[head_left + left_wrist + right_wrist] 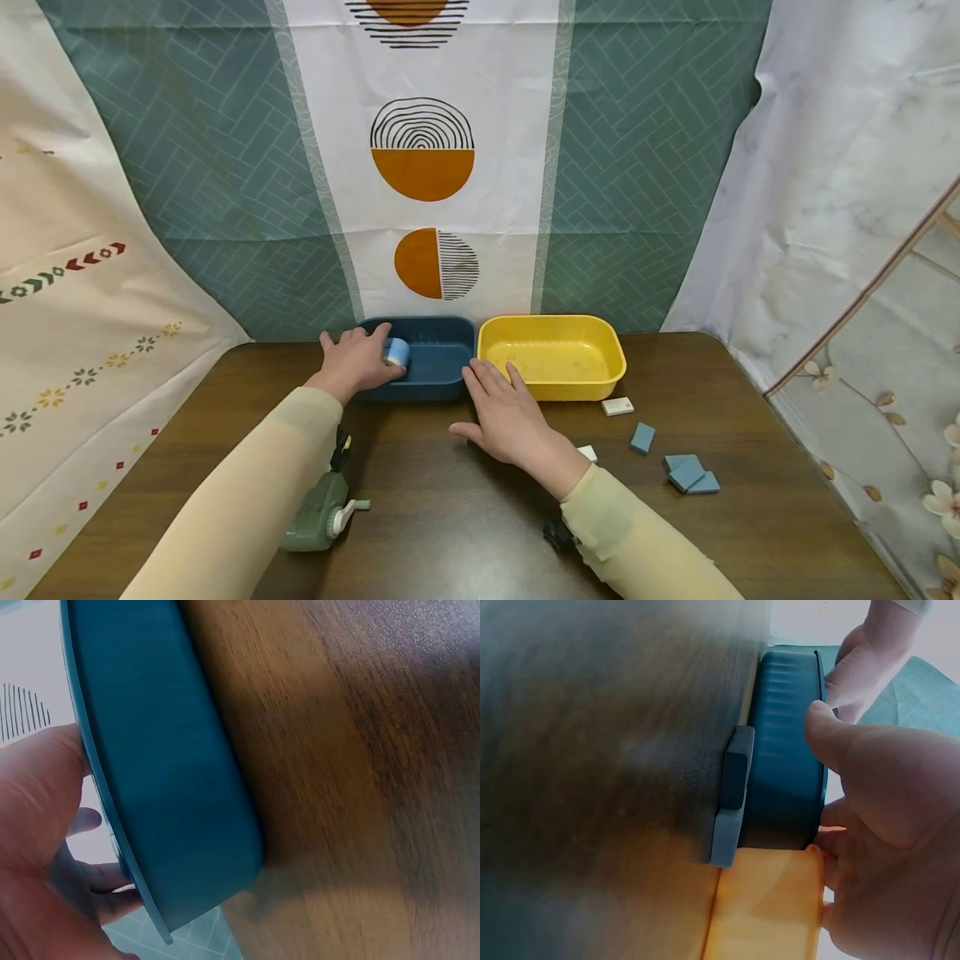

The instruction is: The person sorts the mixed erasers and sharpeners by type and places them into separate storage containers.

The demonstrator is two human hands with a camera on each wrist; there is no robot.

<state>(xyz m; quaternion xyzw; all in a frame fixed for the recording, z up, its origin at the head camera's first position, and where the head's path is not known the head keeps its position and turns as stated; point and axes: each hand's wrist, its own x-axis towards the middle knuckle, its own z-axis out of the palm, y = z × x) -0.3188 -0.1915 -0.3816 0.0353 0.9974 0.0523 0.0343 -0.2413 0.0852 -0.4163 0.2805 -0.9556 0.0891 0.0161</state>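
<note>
Firstly, green bottle (309,521): lower left of the frame, beside the left sleeve (251,492), its white spout (342,518) toward the right.
Left hand (352,362): left of centre, over the left end of the navy tray (423,392); thumb and fingers curve about a blue-and-white item (398,352) and appear to grasp it. From the left wrist the fingers dip behind the tray wall, out of sight.
Blue-and-white item: at the tray's left end, within the rim; whether it rests on the floor of the tray, I cannot tell.
Grey-blue tiles (737,766): mid-frame in the right wrist view, two, in front of the navy tray.
Right hand (510,421): just right of centre, fingers straight, grasping nothing, by the corner where the trays meet.
Yellow tray (562,391): right of centre, alongside the navy one.
White tiles (617,407): one near the yellow tray's near-right corner, another partly behind the right wrist.
Blue tiles (686,477): lower right, one alone, others overlapping.
Step in hand: probably setting the item down or picking it up.
Next move: would call for spreading the left fingers clear, or a firm pinch and straight lift.
</note>
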